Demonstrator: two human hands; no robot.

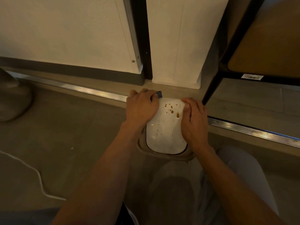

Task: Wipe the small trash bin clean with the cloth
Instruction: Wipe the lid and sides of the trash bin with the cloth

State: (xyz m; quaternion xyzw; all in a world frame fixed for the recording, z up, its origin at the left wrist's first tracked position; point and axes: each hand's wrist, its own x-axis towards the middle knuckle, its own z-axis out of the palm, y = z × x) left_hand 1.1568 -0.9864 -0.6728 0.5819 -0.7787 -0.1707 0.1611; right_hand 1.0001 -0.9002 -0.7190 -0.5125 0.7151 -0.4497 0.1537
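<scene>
Both hands rest on the small trash bin [164, 135], which stands on the floor [68, 127] just in front of the person. Left hand [142, 106] lies over the lid's far left corner, its grip curled round a bit of blue cloth [159, 94] that peeks out past the fingers. Right hand [194, 117] lies along the lid's right edge with fingers loosely bent, holding nothing. Brown spots dot the white lid [164, 137], thickest near the far right. A metal floor strip [90, 91] runs across behind the bin, below a pale wall [65, 38]. A black shelf leg [211, 88] stands to the right, and a white cord [32, 169] trails over the floor at left
</scene>
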